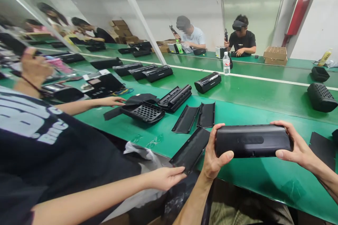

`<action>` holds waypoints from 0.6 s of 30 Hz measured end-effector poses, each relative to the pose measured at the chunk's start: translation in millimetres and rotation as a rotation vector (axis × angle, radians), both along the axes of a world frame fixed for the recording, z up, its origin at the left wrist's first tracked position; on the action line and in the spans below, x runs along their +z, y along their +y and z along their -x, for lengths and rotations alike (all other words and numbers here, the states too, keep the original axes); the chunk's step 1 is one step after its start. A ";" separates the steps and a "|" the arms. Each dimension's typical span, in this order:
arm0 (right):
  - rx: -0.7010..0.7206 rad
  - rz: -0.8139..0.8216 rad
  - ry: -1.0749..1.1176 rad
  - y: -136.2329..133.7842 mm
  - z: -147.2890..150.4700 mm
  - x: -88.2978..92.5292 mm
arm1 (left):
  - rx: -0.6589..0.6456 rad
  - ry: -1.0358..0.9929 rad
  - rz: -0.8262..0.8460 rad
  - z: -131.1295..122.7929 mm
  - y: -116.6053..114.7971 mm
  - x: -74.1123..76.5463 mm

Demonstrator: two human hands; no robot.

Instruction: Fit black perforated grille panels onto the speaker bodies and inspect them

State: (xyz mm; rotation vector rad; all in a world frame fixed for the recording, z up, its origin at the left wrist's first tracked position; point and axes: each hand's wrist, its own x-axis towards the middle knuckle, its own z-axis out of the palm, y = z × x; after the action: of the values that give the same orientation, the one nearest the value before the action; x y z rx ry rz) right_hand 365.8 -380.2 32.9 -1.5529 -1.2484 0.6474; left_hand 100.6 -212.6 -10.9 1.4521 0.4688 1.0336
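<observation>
"What do the person's hands have hold of?"

"A black bar speaker (250, 140), held just above the green table (264, 179), close to its near edge and toward the right of the head view."

"How do the fingers sit?"

"Closed firmly around it. The left hand (218, 153) wraps one end, its thumb lying on the front and its fingers curling over the top. The right hand (295, 144) wraps the other end the same way."

"Anyone close by?"

"A co-worker in a black T-shirt (52, 147) sits at the left. That co-worker's near hand (166, 178) rests flat against a curved black panel (190, 149) by the near edge, and the far hand (111, 101) lies just beside a black grille tray (144, 113)."

"What's beyond the speaker?"

"Two more curved panels (196, 117) lie on the table, and another bar speaker (207, 82) stands near the far edge."
</observation>
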 end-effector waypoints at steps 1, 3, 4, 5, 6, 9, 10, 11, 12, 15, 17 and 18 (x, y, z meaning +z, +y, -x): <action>0.013 0.038 0.003 -0.2 -2.8 1.2 | 0.004 0.014 0.017 -1.9 -0.4 -1.8; 0.043 0.114 0.001 -2.2 -8.8 2.2 | -0.001 0.039 0.060 -6.7 0.7 -4.9; 0.059 0.147 -0.010 -4.0 -11.5 1.7 | -0.009 0.050 0.090 -9.4 2.3 -6.1; 0.067 0.181 -0.034 -6.2 -14.0 0.7 | -0.017 0.064 0.126 -12.2 4.7 -6.9; 0.068 0.216 -0.071 -8.6 -16.0 -0.9 | -0.026 0.078 0.168 -14.7 7.6 -7.5; 0.019 0.318 -0.167 -14.9 -20.6 -7.8 | -0.166 0.151 0.332 -20.1 18.1 -9.9; -0.001 0.341 -0.159 -16.4 -21.5 -10.3 | -0.234 0.176 0.367 -21.3 21.3 -11.6; -0.012 0.358 -0.126 -17.5 -22.0 -13.0 | -0.286 0.187 0.383 -22.8 24.2 -13.8; -0.017 0.373 -0.076 -18.5 -22.0 -15.7 | -0.313 0.186 0.388 -24.9 26.4 -16.6; -0.015 0.414 0.063 -23.2 -20.3 -26.9 | -0.273 0.133 0.424 -35.7 27.6 -24.8; -0.032 0.412 0.175 -29.1 -23.6 -38.7 | -0.223 0.034 0.522 -45.7 23.0 -26.8; -0.052 0.406 0.259 -31.9 -29.3 -45.9 | -0.190 -0.039 0.581 -50.5 19.2 -25.9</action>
State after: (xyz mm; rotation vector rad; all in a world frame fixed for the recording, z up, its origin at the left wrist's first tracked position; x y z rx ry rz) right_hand 395.1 -412.2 -13.0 -1.7546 -0.9152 1.0807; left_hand 151.2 -193.3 -36.9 0.9339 0.5378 0.6935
